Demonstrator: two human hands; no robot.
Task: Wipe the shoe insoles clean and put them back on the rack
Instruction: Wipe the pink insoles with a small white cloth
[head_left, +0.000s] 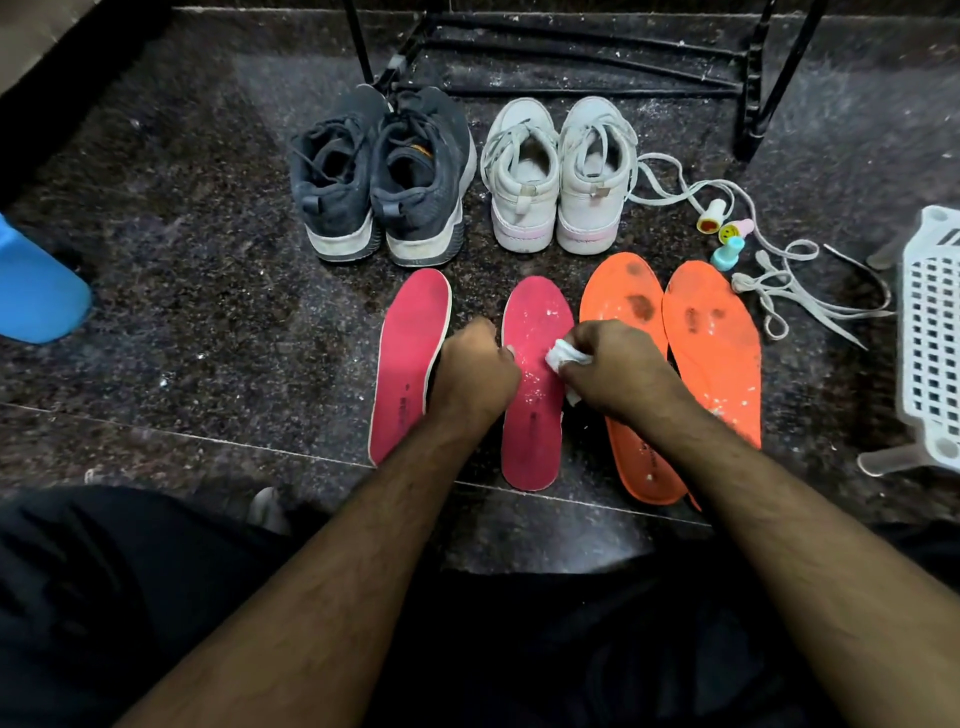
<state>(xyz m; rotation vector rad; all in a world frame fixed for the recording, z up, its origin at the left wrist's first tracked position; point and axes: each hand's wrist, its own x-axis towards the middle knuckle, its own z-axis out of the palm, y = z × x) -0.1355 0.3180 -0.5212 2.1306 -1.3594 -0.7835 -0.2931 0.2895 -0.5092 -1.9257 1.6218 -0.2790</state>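
From the head view, we are wiping the second pink insole on the floor: our right hand is pinching a white wipe against it, fingers curled tight, while our left hand is steadying its edge. Next, we judge, come the orange insoles just right of our fingers. Beyond them, shoes are blocking the rack.

Bare floor lies open left of the pink insoles. Ahead, two pairs of shoes block the rack; laces, small bottles and what looks like a white basket crowd the right.
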